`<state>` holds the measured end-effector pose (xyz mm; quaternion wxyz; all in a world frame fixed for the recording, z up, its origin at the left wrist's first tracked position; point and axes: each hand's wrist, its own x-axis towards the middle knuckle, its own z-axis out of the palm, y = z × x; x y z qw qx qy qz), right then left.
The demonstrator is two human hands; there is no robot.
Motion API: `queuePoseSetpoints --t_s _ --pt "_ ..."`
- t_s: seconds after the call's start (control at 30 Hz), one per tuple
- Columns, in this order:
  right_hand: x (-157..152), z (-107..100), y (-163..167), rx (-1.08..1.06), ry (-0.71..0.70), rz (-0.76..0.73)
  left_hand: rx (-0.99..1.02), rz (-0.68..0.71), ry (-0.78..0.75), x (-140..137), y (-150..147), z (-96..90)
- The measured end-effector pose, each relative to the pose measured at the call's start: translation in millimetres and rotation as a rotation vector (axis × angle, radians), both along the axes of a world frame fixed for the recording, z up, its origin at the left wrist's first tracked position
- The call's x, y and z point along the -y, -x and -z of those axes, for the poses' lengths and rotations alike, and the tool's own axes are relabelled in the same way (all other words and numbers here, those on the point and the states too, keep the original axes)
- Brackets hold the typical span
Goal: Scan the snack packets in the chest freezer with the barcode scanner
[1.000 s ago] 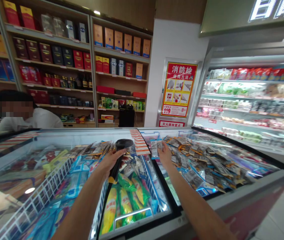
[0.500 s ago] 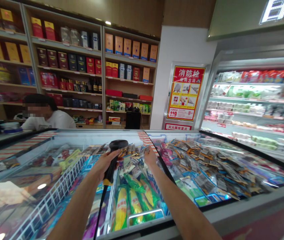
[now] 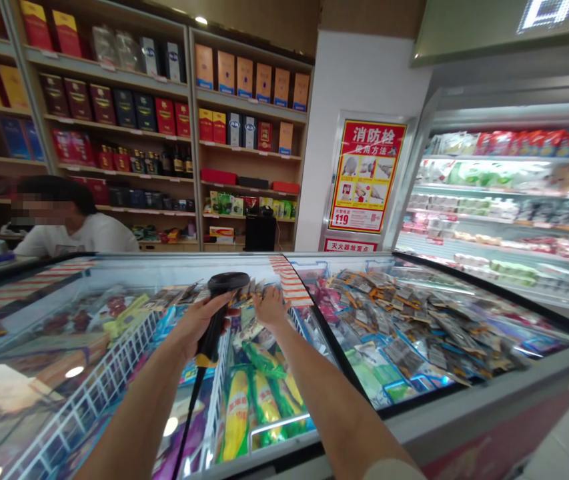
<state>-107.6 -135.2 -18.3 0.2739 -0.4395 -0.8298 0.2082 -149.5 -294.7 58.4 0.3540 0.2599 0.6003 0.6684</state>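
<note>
My left hand [image 3: 203, 323] is wrapped round the handle of a black barcode scanner [image 3: 229, 283], held upright over the chest freezer with its head at the top. A cable runs down from the yellow-trimmed handle. To its right, my right hand [image 3: 270, 307] reaches to a row of small flat packets [image 3: 250, 291] at the back of the freezer. Its fingers look stretched out and slightly apart, at or just over the packets; whether they touch one is unclear. Under the hands lie yellow-and-green corn packs [image 3: 238, 407] beside a white wire divider [image 3: 99, 393].
On the right, a freezer section holds a heap of grey packets [image 3: 404, 300] behind a black frame edge [image 3: 337, 340]. A person in a white shirt [image 3: 94, 233] sits behind the freezer at left. Shelves of boxes [image 3: 154, 110] and a lit refrigerated display [image 3: 504, 193] stand beyond.
My right hand has moved left along the back of the freezer, closer to the scanner and over the packets. The view has turned slightly right; my left hand still holds the scanner.
</note>
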Motion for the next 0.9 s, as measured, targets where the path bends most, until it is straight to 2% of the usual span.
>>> queuePoseSetpoints --t_s 0.1,0.23,0.4,0.5,0.57,0.73,0.8,0.9 --pt "-9 -5 -17 -0.014 -0.047 0.014 0.002 0.014 0.014 -7 -4 -0.3" --pt "-39 -12 -74 -0.044 -0.159 0.069 0.006 0.068 -0.003 -22 -17 0.1" --pt "-86 -9 -161 0.023 -0.214 0.336 0.022 0.165 -0.015 -46 -42 3.8" --pt "-102 -2 -193 0.130 -0.211 0.431 0.021 0.226 -0.015 -58 -55 9.3" --pt "-103 1 -202 0.196 -0.214 0.409 0.011 0.268 -0.003 -63 -60 13.3" --pt "-94 -2 -197 0.230 -0.249 0.191 0.011 0.302 0.019 -68 -59 17.7" --pt "-93 -5 -195 0.234 -0.238 0.242 0.027 0.290 0.019 -67 -57 16.7" --pt "-95 -8 -197 0.291 -0.149 0.417 0.051 0.267 0.015 -65 -55 14.4"
